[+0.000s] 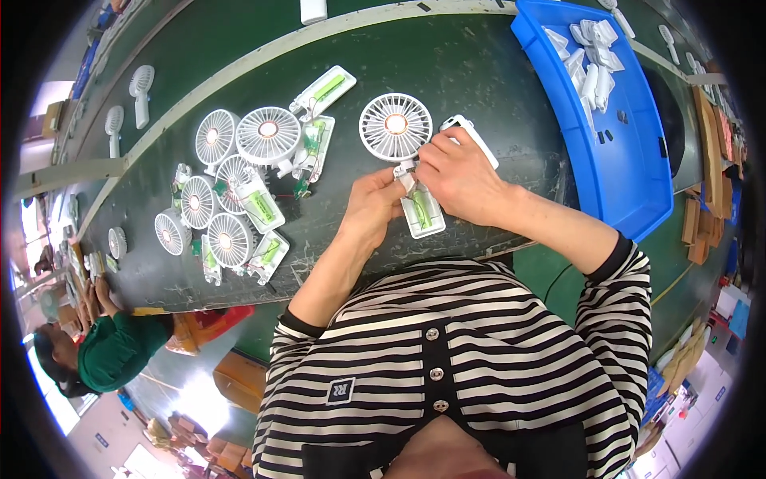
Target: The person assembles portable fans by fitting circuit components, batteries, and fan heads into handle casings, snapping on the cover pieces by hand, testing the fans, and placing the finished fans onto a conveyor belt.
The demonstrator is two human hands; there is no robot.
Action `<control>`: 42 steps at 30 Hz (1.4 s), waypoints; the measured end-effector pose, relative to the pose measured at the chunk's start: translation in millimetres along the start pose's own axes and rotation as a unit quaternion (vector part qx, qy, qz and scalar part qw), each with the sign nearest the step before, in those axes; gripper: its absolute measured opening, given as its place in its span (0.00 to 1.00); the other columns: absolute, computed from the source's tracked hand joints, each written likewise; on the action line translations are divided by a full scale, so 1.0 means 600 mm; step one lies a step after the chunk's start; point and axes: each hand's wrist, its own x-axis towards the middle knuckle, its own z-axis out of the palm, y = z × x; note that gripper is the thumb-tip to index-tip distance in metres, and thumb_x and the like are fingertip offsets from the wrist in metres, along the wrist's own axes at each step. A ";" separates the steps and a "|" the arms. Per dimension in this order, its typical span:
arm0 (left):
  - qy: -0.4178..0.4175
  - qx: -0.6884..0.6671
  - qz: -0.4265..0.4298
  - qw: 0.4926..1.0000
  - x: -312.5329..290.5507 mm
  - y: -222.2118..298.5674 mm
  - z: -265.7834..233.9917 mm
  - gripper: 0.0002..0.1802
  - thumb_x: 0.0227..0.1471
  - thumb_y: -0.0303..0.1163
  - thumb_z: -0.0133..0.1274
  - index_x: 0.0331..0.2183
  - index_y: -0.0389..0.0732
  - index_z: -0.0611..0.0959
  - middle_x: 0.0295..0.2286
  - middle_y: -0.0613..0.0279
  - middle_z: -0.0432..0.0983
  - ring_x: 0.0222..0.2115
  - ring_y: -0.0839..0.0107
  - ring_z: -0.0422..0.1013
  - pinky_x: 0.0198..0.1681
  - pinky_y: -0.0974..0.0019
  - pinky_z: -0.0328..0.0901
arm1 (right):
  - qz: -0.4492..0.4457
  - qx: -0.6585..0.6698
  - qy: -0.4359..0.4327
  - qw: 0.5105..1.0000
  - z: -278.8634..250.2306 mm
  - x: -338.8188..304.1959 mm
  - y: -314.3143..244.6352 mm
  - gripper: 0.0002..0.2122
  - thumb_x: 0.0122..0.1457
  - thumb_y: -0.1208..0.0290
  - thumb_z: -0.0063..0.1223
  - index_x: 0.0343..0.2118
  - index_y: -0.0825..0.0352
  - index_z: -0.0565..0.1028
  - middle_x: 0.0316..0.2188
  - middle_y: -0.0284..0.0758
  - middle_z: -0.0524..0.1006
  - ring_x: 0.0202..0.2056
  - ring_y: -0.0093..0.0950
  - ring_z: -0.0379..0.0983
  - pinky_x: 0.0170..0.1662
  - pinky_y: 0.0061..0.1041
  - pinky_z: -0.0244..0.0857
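— Where are you having the white fan [395, 126]?
— I am holding it over the dark green desk [519, 88], and its opened handle [427, 222] is showing a green battery [420, 204].
— How are the hands standing?
— My left hand [373, 206] is pinching the fan near its neck. My right hand [464, 177] is curling over the same place; whether it is pinching, I cannot tell. Beside it a white piece [483, 144] is lying, and rightwards a blue tray [650, 180] is standing.
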 end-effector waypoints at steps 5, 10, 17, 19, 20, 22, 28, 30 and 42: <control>-0.039 -0.003 0.004 0.999 -0.003 0.005 -0.002 0.14 0.45 0.21 0.50 0.38 0.31 0.75 0.30 0.61 0.73 0.30 0.74 0.71 0.33 0.69 0.68 | -0.022 -0.033 -0.006 0.999 0.004 0.003 0.006 0.06 0.33 0.76 0.51 0.18 0.67 0.68 0.24 0.35 0.67 0.31 0.32 0.64 0.41 0.32 0.57; -0.045 -0.004 -0.004 0.999 0.000 0.006 -0.004 0.16 0.42 0.17 0.50 0.38 0.31 0.74 0.31 0.61 0.74 0.29 0.73 0.71 0.33 0.70 0.68 | -0.058 -0.041 -0.030 0.997 0.001 0.009 0.003 0.06 0.33 0.75 0.50 0.17 0.68 0.68 0.23 0.36 0.67 0.31 0.32 0.64 0.40 0.31 0.57; -0.021 -0.018 -0.011 1.000 0.001 0.005 0.003 0.15 0.42 0.15 0.50 0.37 0.30 0.75 0.30 0.59 0.75 0.28 0.73 0.72 0.33 0.71 0.68 | -0.030 -0.004 -0.031 0.999 0.006 -0.002 0.003 0.07 0.32 0.74 0.50 0.19 0.69 0.68 0.23 0.36 0.66 0.30 0.32 0.63 0.39 0.30 0.57; -0.020 -0.011 -0.010 1.000 0.004 0.002 0.001 0.15 0.41 0.15 0.50 0.37 0.30 0.75 0.30 0.59 0.75 0.28 0.73 0.71 0.33 0.70 0.68 | -0.021 0.014 -0.010 1.000 0.010 -0.006 0.004 0.08 0.32 0.75 0.49 0.20 0.69 0.67 0.23 0.36 0.65 0.29 0.32 0.63 0.36 0.30 0.57; -0.017 -0.003 -0.007 1.000 0.005 0.001 0.000 0.15 0.41 0.15 0.50 0.37 0.30 0.75 0.29 0.58 0.75 0.28 0.73 0.71 0.33 0.70 0.68 | -0.020 0.015 -0.013 1.000 0.013 -0.006 0.005 0.08 0.32 0.75 0.49 0.20 0.69 0.67 0.23 0.36 0.65 0.29 0.32 0.63 0.36 0.30 0.57; -0.018 -0.008 -0.004 1.000 0.004 0.002 0.002 0.15 0.41 0.15 0.50 0.36 0.30 0.75 0.29 0.58 0.75 0.28 0.73 0.71 0.33 0.70 0.67 | -0.017 0.002 0.015 1.000 0.018 -0.008 0.006 0.06 0.33 0.73 0.48 0.17 0.67 0.68 0.23 0.35 0.66 0.30 0.30 0.63 0.35 0.26 0.57; -0.015 0.004 -0.004 1.000 0.006 0.002 0.001 0.14 0.42 0.17 0.50 0.36 0.31 0.76 0.29 0.58 0.75 0.29 0.73 0.71 0.33 0.70 0.67 | 0.009 0.017 0.045 0.999 0.024 -0.010 0.003 0.06 0.33 0.74 0.49 0.17 0.67 0.67 0.22 0.35 0.64 0.29 0.30 0.63 0.34 0.26 0.57; -0.012 0.018 -0.003 1.000 0.007 0.007 -0.002 0.13 0.43 0.19 0.50 0.36 0.31 0.76 0.30 0.59 0.74 0.29 0.72 0.71 0.33 0.70 0.67 | 0.012 0.020 0.043 0.999 0.023 -0.009 0.006 0.05 0.33 0.75 0.49 0.18 0.67 0.68 0.22 0.34 0.65 0.29 0.30 0.63 0.34 0.27 0.57; -0.006 -0.083 -0.025 0.996 0.005 0.026 0.007 0.20 0.50 0.41 0.47 0.37 0.33 0.73 0.30 0.56 0.73 0.29 0.68 0.72 0.31 0.64 0.69 | 0.021 0.018 0.025 0.999 0.014 -0.015 0.005 0.04 0.36 0.77 0.49 0.18 0.66 0.67 0.22 0.34 0.65 0.29 0.30 0.63 0.36 0.28 0.56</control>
